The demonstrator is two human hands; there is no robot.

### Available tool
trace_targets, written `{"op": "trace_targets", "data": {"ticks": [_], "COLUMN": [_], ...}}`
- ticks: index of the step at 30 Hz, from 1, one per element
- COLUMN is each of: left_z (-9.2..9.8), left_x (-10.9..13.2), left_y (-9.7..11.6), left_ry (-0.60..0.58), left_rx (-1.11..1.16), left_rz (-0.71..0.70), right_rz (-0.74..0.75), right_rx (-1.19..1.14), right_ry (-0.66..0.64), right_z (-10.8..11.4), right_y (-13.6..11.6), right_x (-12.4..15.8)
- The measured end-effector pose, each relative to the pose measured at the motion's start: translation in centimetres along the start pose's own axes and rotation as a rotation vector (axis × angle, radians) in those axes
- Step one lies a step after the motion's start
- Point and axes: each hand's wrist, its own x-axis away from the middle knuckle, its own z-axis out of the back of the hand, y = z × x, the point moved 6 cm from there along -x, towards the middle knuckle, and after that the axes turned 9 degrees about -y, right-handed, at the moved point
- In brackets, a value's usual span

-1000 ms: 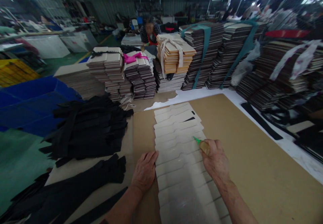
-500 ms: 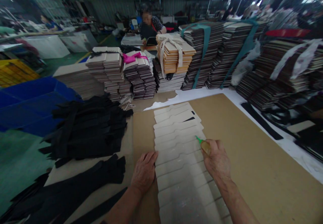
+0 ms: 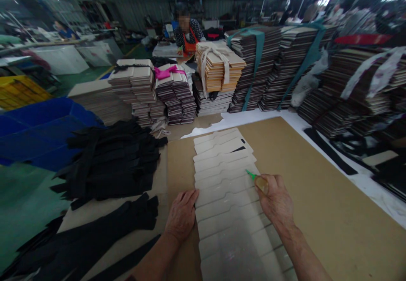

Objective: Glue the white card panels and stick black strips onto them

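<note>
Hovering over the right side of the overlapping pale panels (image 3: 225, 188), which run in a row up the brown worktop (image 3: 317, 196), there's the green nozzle (image 3: 251, 175) of a squeeze bottle (image 3: 261, 184), right hand (image 3: 278, 200) clamped round it. Left hand (image 3: 182, 213) lies flat, fingers together, grasping nothing, at the panels' left edge. Danger here: too hard a squeeze could blob; a nudge from those left fingers could skew the overlaps. Against a second ago, bottle and right hand have edged rightward, the left hasn't budged, and the person (image 3: 197, 29) opposite shows more orange apron (image 3: 190, 43).
</note>
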Motion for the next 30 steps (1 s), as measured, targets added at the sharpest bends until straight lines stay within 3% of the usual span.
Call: {"op": "trace_targets", "data": {"ticks": [3,8,13,18,24,27,30], "left_z": [0.0,0.1,0.0,0.0,0.1,0.1,0.0], "left_x": [0.1,-0.1,-0.1,0.1,0.0,0.0,0.2], "left_y": [0.1,0.3,0.2,0.2,0.4,0.3,0.2], "left_ry": [-0.006,-0.008,-0.016,-0.020,-0.032,-0.033,-0.029], "left_rx": [0.003,0.008,0.005,0.008,0.022,0.029,0.036], "left_rz": [-0.006,-0.006,0.010,0.026,0.023,0.026,0.029], "right_rz": [-0.051,0.046,0.016,0.112,0.081,0.108,0.042], "right_rx": [0.015,-0.033,-0.039,-0.078,-0.111,-0.206,-0.433], "right_ry": [0.019,-0.052,-0.038,-0.110,-0.074,-0.115,-0.040], "right_z": [0.2,-0.2,-0.3,-1.3,-1.4,-2.2,-2.2], "right_y": [0.1,-1.2,-1.5,-3.6,-4.0,-4.1,-2.7], "right_x": [0.0,0.3,0.4,0.6,0.9,1.0,0.4]}}
